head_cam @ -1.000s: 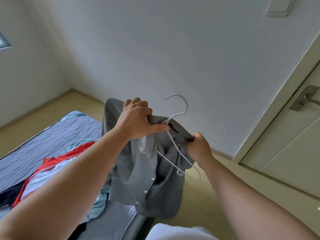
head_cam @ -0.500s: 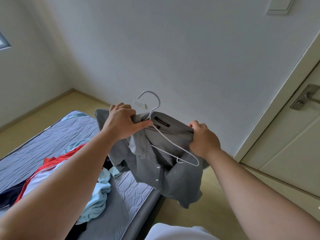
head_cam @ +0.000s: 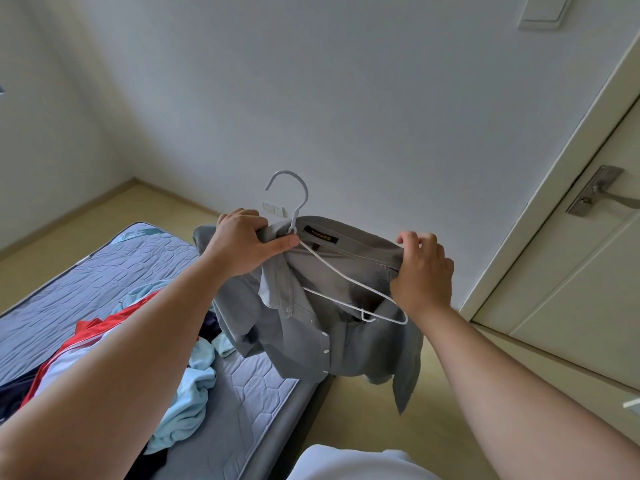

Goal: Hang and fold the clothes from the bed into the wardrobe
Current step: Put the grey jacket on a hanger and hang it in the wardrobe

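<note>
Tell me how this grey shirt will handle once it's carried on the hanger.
Probably floppy: the grey shirt sags in folds, one corner dangling. Likely light: the left hand and right hand hold it up by pinched collar edges. It may slip: the white hanger is thin, smooth wire.

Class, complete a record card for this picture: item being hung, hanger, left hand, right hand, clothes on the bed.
item: grey button-up shirt, open at the front
hanger: white wire hanger, hook up, one arm bare inside the shirt
left hand: grips the collar at the hanger's neck
right hand: pinches the collar's other end
on the bed: light blue garment, red-and-white garment, dark navy garment, on a grey quilted mattress
</note>
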### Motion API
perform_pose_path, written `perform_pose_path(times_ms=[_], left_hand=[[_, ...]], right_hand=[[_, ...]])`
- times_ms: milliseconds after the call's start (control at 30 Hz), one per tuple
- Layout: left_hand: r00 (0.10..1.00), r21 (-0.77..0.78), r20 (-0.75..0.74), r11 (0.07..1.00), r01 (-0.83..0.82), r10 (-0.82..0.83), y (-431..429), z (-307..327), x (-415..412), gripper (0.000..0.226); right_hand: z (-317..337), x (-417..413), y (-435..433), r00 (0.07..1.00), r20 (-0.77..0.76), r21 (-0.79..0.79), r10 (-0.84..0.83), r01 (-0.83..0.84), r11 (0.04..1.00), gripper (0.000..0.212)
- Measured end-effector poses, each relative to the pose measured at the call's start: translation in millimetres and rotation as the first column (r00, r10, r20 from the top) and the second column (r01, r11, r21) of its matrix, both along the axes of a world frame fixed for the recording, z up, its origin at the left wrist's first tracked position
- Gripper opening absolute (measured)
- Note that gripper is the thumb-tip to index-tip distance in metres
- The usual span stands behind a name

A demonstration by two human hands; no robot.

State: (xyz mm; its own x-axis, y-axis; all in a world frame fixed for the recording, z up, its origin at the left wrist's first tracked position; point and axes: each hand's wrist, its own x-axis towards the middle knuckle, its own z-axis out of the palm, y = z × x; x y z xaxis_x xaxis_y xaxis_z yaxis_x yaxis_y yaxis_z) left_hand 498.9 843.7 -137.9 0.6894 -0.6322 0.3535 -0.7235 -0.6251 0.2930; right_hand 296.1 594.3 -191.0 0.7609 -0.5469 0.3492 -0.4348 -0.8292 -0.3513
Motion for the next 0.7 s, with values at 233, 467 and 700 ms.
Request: perform_pose_path(times_ms=[233,467,700], left_hand=[[0.988,0.092,-0.148,0.994,0.064,-0.050,0.5,-2.4,2.2,0.045],[0.957,0.089,-0.287,0.996,-0.008,0.033,1.8,-3.3,4.9,0.026],[0.910,0.034,-0.398,0.993,-0.113,0.117,1.7,-5.3,3.4,0.042]], right_hand=[[3.0,-3.2,-3.9,0.998,-0.067,0.076,0.017,-0.012,0.997,0.027],[-0.4,-5.5,-6.3,0.993,-0.116,0.125,0.035,-0.021,0.992,0.027],[2.0,-3.9,-2.3,0.989,-0.142,0.048,0.035,-0.028,0.998,0.026]])
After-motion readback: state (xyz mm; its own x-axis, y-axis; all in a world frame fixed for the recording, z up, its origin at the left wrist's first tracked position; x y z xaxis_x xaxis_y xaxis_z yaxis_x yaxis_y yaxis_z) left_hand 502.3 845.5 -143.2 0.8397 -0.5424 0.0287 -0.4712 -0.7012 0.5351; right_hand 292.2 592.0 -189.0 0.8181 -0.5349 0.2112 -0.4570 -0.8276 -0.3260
